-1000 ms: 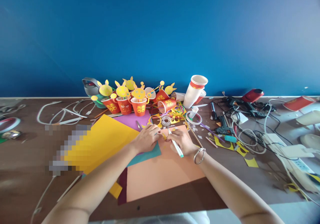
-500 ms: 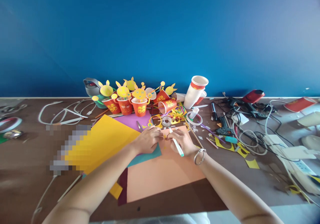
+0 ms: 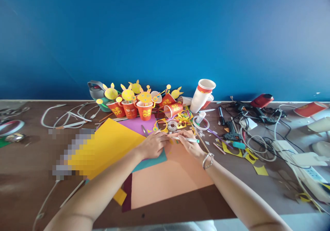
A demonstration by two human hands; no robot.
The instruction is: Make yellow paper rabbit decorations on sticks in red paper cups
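Note:
My right hand [image 3: 190, 144] is closed around a white marker pen [image 3: 193, 140] with a green end. The pen lies nearly level, its tip pointing left toward my left fingers. My left hand [image 3: 154, 144] has its fingers curled together, the tips at a small yellow paper piece [image 3: 171, 140] that they partly hide. Both hands rest over the upper part of a peach paper sheet [image 3: 170, 179]. A teal sheet [image 3: 151, 163] shows under my left wrist, and a large yellow sheet [image 3: 110, 145] lies to the left.
Behind the hands stand red paper cups [image 3: 144, 111] with yellow paper animal heads. A tape roll [image 3: 172, 125], paper scraps [image 3: 184, 116] and stacked white cups [image 3: 199, 97] are close by. To the right lie a glue gun [image 3: 229, 133], tangled cables and a power strip [image 3: 301, 165].
My right hand has turned the marker from pointing down toward me to lying nearly level, its green end now to the right. My left hand stays in place.

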